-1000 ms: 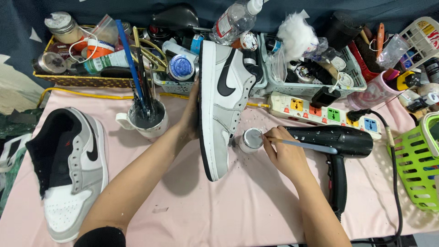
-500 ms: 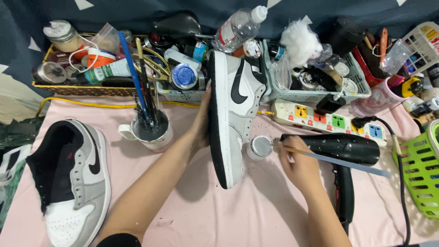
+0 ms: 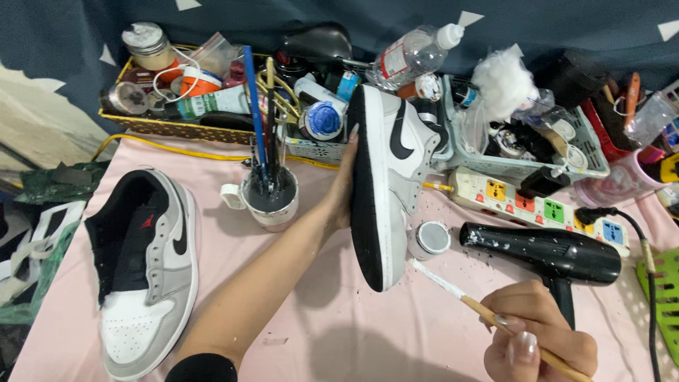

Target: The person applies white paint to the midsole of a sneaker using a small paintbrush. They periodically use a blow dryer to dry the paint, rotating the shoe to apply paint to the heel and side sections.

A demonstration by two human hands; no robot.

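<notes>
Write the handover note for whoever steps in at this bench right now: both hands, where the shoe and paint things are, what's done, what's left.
Left hand: holds the white sneaker up on edge, black sole toward the camera.
Right hand: grips the paintbrush, white-coated bristles at the sneaker's midsole edge.
Open paint jar sits beside the sneaker, next to the black hair dryer. Second sneaker, grey and white, lies on the pink cloth. Brush mug stands behind.
Done: brush loaded. Left: cannot tell how much edge remains unpainted.

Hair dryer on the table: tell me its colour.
Black, flecked with white paint; hair dryer, head view.
</notes>
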